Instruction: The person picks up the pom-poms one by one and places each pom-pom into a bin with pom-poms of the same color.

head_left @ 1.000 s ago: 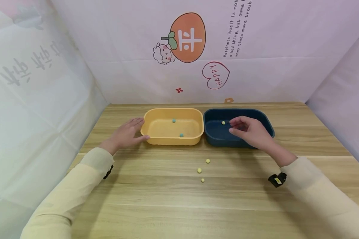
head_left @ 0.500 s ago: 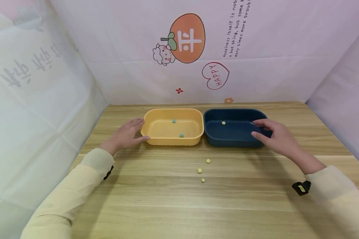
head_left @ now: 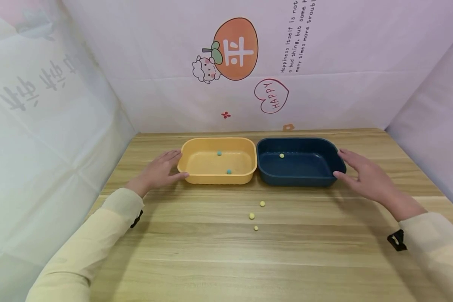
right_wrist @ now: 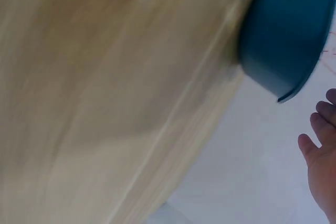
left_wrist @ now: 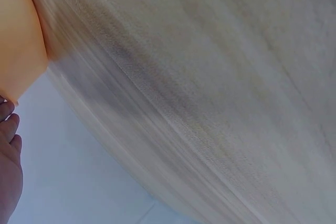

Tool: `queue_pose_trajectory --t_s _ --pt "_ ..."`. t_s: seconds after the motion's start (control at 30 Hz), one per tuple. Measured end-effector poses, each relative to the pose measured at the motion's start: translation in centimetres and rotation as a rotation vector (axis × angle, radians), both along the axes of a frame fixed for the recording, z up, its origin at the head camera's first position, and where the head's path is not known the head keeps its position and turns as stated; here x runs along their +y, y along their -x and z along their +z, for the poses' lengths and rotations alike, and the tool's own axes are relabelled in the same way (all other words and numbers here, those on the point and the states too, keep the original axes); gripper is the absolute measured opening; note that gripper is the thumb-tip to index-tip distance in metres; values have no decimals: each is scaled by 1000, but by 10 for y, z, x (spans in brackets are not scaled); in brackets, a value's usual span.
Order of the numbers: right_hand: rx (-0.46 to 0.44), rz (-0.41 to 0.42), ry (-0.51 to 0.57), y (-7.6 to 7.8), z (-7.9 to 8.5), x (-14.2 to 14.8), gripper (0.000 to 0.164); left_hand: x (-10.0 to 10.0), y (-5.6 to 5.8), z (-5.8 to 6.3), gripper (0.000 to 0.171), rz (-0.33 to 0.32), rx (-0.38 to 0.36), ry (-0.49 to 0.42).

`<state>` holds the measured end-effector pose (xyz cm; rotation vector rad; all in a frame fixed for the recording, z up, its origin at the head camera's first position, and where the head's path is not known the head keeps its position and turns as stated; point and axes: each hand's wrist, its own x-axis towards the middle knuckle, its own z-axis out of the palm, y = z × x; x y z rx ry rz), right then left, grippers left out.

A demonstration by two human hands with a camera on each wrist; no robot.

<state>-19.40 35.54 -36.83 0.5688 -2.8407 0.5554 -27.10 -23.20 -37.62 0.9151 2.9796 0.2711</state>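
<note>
Across broad tabletop (head_left: 211,260), left fingers (head_left: 171,156) edge yellow bin (head_left: 219,179), right fingers (head_left: 350,157) blue bin (head_left: 296,181), both spread, empty

Bright, even light fills the head view, and soft shadows lie on the table (head_left: 211,262) beside the left sleeve (head_left: 94,233) and right sleeve (head_left: 434,239). The blue tray (head_left: 298,181) shines faintly. Both wrist views look duller, the wood grain smeared.

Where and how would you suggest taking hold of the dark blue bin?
Probably by the right end of the dark blue bin, coming from the right and pinching its wall over the rim: its top is open, and the yellow bin crowds its left end.
</note>
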Motion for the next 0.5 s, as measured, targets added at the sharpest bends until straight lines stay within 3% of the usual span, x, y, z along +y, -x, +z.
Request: queue_pose_trajectory --t_s 0.27,0.5 --pt "-19 57 -104 2 -11 12 66 0 1 -2 89 2 -1 -6" --pt "-59 55 -121 6 -14 16 64 -1 -1 -2 89 -1 -2 -32"
